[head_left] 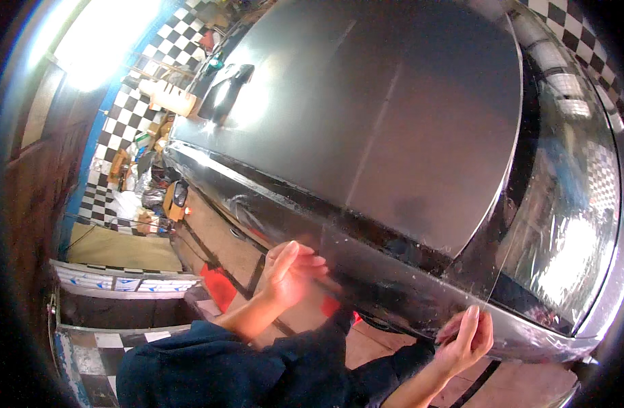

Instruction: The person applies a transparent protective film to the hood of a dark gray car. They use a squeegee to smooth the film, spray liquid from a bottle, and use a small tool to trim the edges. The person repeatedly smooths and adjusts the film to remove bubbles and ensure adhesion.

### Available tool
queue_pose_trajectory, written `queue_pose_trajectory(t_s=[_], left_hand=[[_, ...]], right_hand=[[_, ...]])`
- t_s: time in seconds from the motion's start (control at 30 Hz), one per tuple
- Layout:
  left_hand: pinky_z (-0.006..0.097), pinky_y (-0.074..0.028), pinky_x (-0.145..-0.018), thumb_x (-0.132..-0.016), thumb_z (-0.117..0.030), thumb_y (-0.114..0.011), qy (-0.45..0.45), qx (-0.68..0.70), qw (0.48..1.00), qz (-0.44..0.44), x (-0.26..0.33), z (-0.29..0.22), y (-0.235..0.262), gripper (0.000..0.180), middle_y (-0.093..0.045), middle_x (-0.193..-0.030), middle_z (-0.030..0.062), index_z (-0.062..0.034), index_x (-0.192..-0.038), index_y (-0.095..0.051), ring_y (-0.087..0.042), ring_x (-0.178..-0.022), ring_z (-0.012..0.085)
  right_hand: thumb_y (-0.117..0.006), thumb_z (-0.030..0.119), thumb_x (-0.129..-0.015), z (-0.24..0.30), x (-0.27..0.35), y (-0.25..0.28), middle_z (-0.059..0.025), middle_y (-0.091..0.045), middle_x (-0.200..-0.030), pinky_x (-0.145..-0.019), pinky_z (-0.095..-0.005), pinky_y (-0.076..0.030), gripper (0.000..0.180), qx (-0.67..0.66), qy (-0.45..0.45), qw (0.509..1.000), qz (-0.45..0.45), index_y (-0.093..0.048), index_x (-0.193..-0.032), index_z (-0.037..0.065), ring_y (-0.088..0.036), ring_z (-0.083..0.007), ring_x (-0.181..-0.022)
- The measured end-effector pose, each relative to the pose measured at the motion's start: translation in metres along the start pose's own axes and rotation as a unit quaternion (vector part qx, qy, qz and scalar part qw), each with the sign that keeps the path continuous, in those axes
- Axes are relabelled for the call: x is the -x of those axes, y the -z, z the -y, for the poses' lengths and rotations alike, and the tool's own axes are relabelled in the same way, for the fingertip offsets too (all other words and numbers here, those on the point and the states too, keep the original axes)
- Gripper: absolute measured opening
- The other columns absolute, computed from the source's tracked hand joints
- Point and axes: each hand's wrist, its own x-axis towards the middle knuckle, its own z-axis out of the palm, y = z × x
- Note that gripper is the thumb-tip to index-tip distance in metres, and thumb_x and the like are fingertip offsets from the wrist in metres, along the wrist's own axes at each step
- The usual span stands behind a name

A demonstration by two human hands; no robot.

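In front of me stands a dark car, its broad flat panel filling the upper middle. Along its near side runs a glossy side panel with small pale specks on it. My left hand is raised beside this panel, thumb and fingers brought close together and partly blurred. Farther right, my right hand is at the panel's lower edge near the window corner, thumb pressed toward curled fingers. Whatever either hand pinches is too thin or clear to make out.
Car glass with bright reflections is at the right. Boxes, bags and other clutter lie by a checkered wall at the left. A pale bin-like counter stands at my lower left. Bright light comes from the upper left.
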Motion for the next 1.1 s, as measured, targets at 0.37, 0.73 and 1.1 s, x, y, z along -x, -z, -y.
queue_pose_trajectory(t_s=[0.37, 0.73, 1.1], left_hand=[[0.045, -0.056, -0.065, -0.095, -0.028, -0.054, -0.012, 0.0, 0.995, -0.1, 0.015, -0.004, 0.008, 0.024, -0.069, -0.079, 0.0065, -0.0097, -0.086, -0.066, -0.069, -0.077, 0.0254], [0.044, -0.053, -0.068, -0.094, -0.033, -0.054, 0.032, 0.011, 0.99, -0.134, 0.015, -0.007, 0.007, 0.026, -0.067, -0.079, 0.0083, -0.011, -0.083, -0.063, -0.067, -0.075, 0.0275], [0.04, -0.043, -0.058, -0.084, -0.047, -0.058, 0.038, -0.103, 0.966, -0.235, 0.011, -0.003, -0.007, 0.033, -0.052, -0.066, 0.0029, -0.0169, -0.072, -0.051, -0.048, -0.059, 0.0221]], right_hand=[[-0.066, 0.005, -0.089, -0.033, 0.003, 0.025, -0.0153, -0.063, -0.078, -0.044, -0.0268, -0.04, 0.016, 0.403, 0.454, 0.795, -0.008, -0.065, -0.102, -0.003, -0.052, -0.0169, -0.051], [-0.058, 0.021, -0.095, 0.008, -0.006, 0.025, -0.0041, -0.057, -0.059, -0.046, -0.0309, -0.042, 0.029, 0.174, -0.008, 0.969, 0.176, -0.055, -0.071, 0.005, -0.047, -0.014, -0.045], [-0.058, 0.022, -0.095, 0.001, -0.022, 0.019, -0.0052, -0.057, -0.062, -0.049, -0.031, -0.042, 0.028, 0.157, -0.029, 0.964, 0.21, -0.055, -0.073, 0.005, -0.048, -0.0145, -0.048]])
